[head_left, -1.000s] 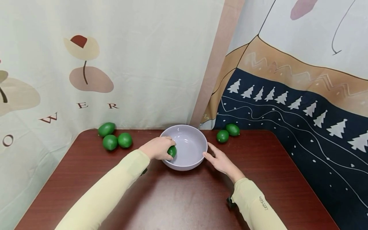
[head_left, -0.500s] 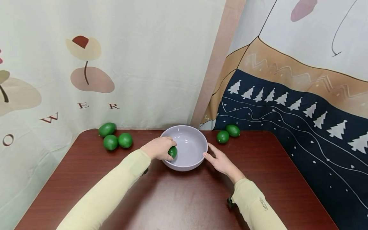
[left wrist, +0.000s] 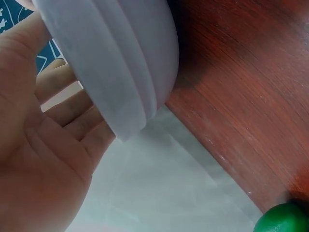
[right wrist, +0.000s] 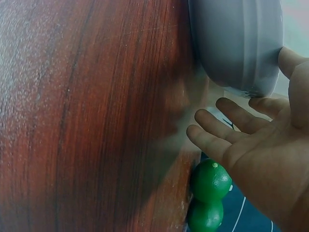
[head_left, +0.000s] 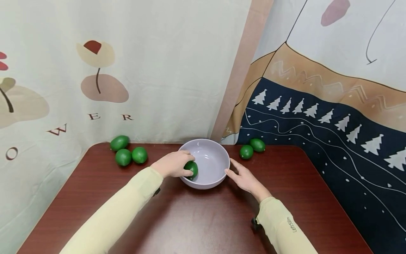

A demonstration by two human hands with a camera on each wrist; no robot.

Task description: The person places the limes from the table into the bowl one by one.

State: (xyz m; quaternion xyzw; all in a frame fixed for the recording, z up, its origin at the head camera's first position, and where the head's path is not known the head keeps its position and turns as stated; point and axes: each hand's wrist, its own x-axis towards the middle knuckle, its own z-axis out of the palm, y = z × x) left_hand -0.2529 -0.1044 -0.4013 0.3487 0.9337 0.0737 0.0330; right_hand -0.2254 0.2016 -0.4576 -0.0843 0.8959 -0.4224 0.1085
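One green lime (head_left: 192, 167) sits inside the pale lilac bowl (head_left: 211, 165), at its left side, where the left hand (head_left: 172, 164) reaches over the rim. That hand's thumb crosses the lime's near side and its fingers arch over the far side; whether they pinch it or merely lie against it, I cannot tell. The right hand (head_left: 244, 177) is spread at the opposite rim, thumb and forefinger touching the bowl, the other fingers apart from it. The lime looks firm, light and smooth, its sheen suggesting it could slip or roll; thumb and fingers around its widest part should hold it best. The bowl seems stiff and glossy, perhaps ceramic or hard plastic, so its weight is uncertain and treating it as breakable seems wise; thumbs on the rim and fingers under the outer wall at both sides should keep it level. Three more limes (head_left: 123, 157) at left and two other limes (head_left: 246, 152) at right, on the tabletop (head_left: 203, 218), should handle alike.
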